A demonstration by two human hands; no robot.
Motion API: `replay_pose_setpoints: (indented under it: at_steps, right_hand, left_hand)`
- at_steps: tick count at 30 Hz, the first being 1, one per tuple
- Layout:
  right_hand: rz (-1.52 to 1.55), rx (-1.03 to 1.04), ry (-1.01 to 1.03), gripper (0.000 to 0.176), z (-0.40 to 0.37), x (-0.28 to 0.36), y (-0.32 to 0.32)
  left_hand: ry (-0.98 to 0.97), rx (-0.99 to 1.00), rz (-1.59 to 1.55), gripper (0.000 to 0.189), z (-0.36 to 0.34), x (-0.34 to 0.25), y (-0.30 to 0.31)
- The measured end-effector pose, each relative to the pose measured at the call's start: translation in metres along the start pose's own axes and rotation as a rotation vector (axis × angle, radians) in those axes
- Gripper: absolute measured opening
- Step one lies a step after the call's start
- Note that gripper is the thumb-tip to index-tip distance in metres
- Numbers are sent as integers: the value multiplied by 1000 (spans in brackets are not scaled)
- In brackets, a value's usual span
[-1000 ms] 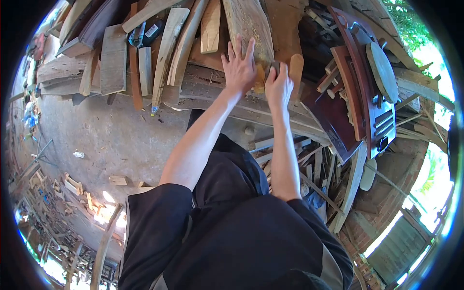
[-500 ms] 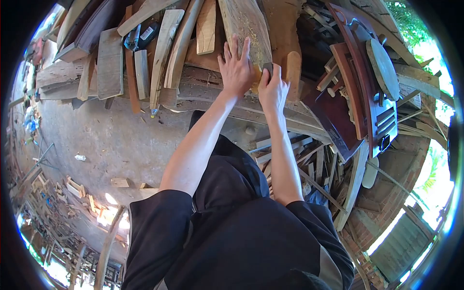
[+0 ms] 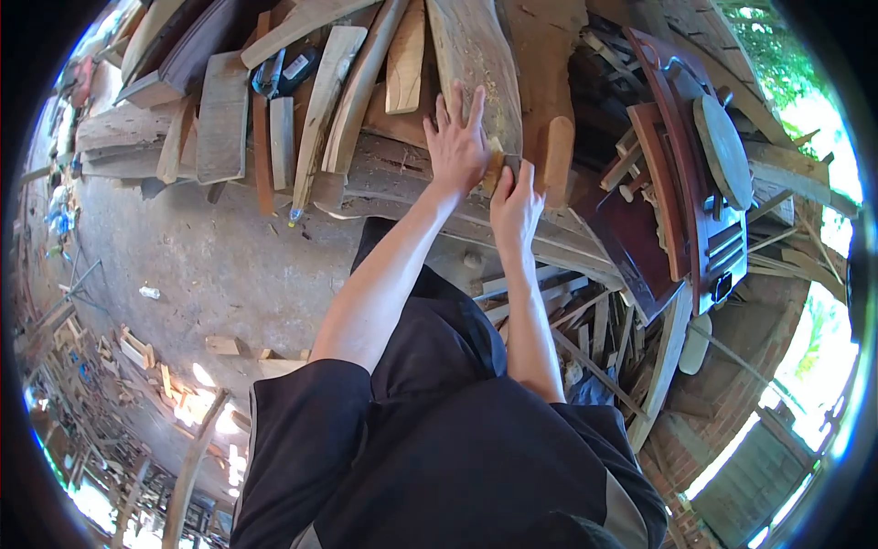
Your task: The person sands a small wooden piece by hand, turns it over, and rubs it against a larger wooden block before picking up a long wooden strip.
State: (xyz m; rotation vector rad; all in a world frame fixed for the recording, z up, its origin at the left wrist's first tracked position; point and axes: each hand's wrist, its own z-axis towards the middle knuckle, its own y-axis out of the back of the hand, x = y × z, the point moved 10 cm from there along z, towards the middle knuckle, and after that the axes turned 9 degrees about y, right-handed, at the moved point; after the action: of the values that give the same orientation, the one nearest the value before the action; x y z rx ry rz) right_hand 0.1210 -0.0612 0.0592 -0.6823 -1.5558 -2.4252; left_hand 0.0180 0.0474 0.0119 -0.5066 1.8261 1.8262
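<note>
Your left hand [image 3: 457,151] lies with fingers spread at the near end of the wide board [image 3: 471,50] on the bench [image 3: 389,157]; your right hand [image 3: 517,206], just to its right, pinches a small dark block [image 3: 512,162] beside the yellowish wood [image 3: 495,166].

A glossy red-brown piece of furniture [image 3: 700,233] sits on the right, an oval wooden panel [image 3: 722,153] by it. Far left, a blue tool [image 3: 266,79] lies beside a dark container [image 3: 297,69] with a pale label. Wood scraps [image 3: 223,345] litter the concrete floor [image 3: 247,274], and brickwork [image 3: 764,355] shows near right.
</note>
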Motion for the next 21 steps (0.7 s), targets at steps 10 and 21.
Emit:
replay_pose_setpoints:
  at_steps: [10, 21]
  right_hand:
    - [-169, 160, -84, 19, -9, -7, -1]
    - [-154, 124, -18, 18, 21, -4, -10]
  left_hand:
    - [-11, -36, -20, 65, -4, -3, -1]
    - [-10, -48, 2, 63, -4, -1, 0]
